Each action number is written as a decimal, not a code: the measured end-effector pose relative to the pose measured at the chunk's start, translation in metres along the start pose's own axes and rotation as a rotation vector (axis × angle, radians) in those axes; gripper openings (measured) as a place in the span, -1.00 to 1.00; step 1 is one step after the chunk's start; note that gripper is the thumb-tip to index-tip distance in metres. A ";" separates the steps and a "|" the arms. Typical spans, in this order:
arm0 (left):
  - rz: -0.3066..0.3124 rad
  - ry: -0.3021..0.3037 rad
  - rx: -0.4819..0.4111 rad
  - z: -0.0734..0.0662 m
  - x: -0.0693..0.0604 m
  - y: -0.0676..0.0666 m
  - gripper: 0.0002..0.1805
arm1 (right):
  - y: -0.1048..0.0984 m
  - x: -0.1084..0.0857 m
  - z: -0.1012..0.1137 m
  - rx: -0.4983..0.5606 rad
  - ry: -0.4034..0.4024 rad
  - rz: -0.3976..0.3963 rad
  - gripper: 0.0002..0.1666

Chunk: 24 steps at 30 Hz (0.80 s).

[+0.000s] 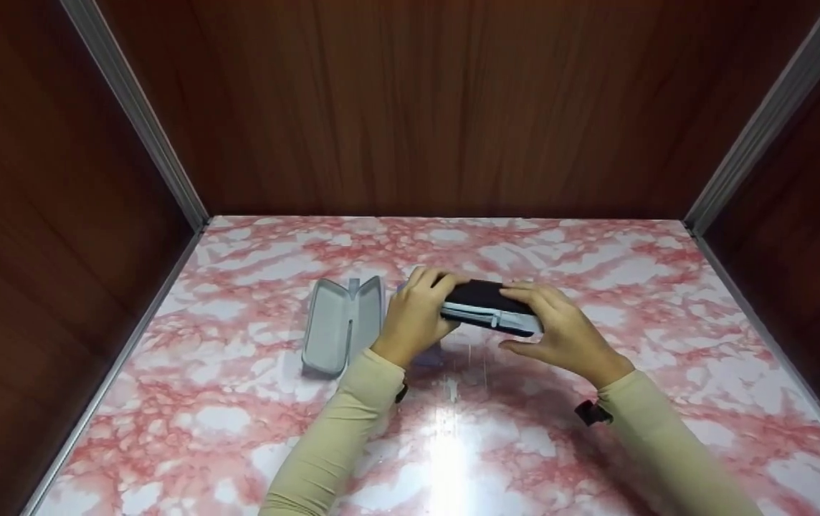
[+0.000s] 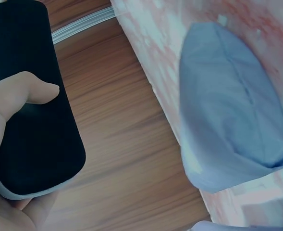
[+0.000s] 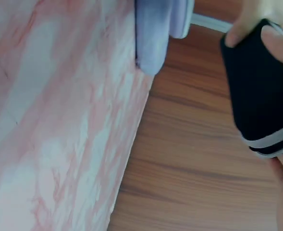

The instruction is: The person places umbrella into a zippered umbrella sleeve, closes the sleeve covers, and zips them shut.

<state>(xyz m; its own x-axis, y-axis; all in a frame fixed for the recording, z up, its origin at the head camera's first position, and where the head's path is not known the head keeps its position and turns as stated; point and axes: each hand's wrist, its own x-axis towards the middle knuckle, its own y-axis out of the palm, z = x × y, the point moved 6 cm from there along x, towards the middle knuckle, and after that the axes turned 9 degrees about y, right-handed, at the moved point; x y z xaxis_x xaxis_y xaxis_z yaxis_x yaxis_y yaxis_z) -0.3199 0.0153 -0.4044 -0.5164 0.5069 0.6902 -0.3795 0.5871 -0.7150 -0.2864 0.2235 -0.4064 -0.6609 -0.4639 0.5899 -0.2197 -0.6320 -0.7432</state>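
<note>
Nearest: beige sleeves [image 1: 335,437] reach in from the near edge, with a dark wrist strap [image 1: 593,413] showing at the right cuff. Beyond them, both hands grip one object. Left hand [image 1: 416,319] holds one end of a black zip case [image 1: 490,295], thumb laid over a broad face. Right hand [image 1: 560,326] has its fingers curled over the other end, thumb at the underside; contact of that thumb is unclear. The case is held above the marbled tabletop [image 1: 223,419], its pale zip band and zip pull [image 1: 496,319] facing the wearer. Whether the zip is fully closed: cannot tell.

Judged step: two-handed handling of the case, zip side presented. Work on the zip would call for one hand steadying the body and the other pinching the pull.

Just beyond the left hand, partly hidden: a lilac-blue pouch [image 2: 230,110] on the tabletop. Beside it, farther left: a grey hinged case [image 1: 327,330], lying opened out. Farthest: wood-grain back panel [image 1: 439,107].
</note>
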 end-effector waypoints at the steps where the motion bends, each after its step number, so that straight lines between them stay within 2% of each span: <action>1: -0.005 -0.001 -0.001 0.000 0.001 -0.001 -0.43 | 0.000 0.000 0.001 -0.017 -0.017 -0.015 0.03; 9: -0.013 0.012 -0.013 -0.004 0.002 -0.008 -0.46 | 0.003 0.002 0.007 -0.101 -0.119 -0.114 -0.04; 15: 0.000 0.038 -0.012 -0.005 0.002 -0.009 -0.40 | 0.002 0.004 0.009 -0.109 -0.132 -0.137 -0.15; 20: 0.007 0.064 -0.016 -0.005 0.001 -0.008 -0.36 | 0.001 0.004 0.010 -0.135 -0.137 -0.141 -0.17; 24: 0.018 0.079 -0.020 -0.006 0.002 -0.010 -0.34 | -0.001 0.004 0.008 -0.114 -0.131 -0.158 -0.19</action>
<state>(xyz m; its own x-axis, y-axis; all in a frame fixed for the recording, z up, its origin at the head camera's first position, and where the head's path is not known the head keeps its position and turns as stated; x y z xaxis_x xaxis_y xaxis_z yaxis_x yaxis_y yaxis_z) -0.3124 0.0146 -0.3951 -0.4607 0.5648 0.6846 -0.3548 0.5899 -0.7254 -0.2829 0.2172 -0.4011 -0.5150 -0.4458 0.7321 -0.3980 -0.6321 -0.6649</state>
